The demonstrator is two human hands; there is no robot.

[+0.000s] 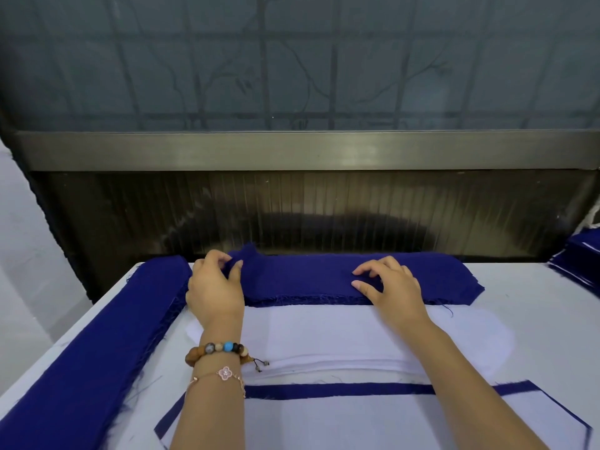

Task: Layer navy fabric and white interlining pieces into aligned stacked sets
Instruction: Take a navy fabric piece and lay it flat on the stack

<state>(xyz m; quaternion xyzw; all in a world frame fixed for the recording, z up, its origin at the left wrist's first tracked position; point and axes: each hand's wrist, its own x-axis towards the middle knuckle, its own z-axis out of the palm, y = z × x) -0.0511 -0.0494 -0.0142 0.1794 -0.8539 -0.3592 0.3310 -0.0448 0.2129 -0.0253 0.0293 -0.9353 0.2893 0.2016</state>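
Along the left edge of the tabletop (535, 287), a long side stack (97, 345) of navy pieces lies untouched. Just right of it the left hand (216, 289), its fingers closed in a pinch, holds up the corner of the top piece of the navy stack (308, 277) lying across the far edge. Further right, the right hand (394, 289) rests bent fingers on the same stack; whether they grip a fold cannot be told. White interlining (324, 332) lies just in front of the stack, and a near set (341, 389) already shows navy edging under white. At far right a layered pile (581, 258) suggests several sets are done, yet the thick navy stacks mean much remains. Frayed threads could snag neighbouring pieces.
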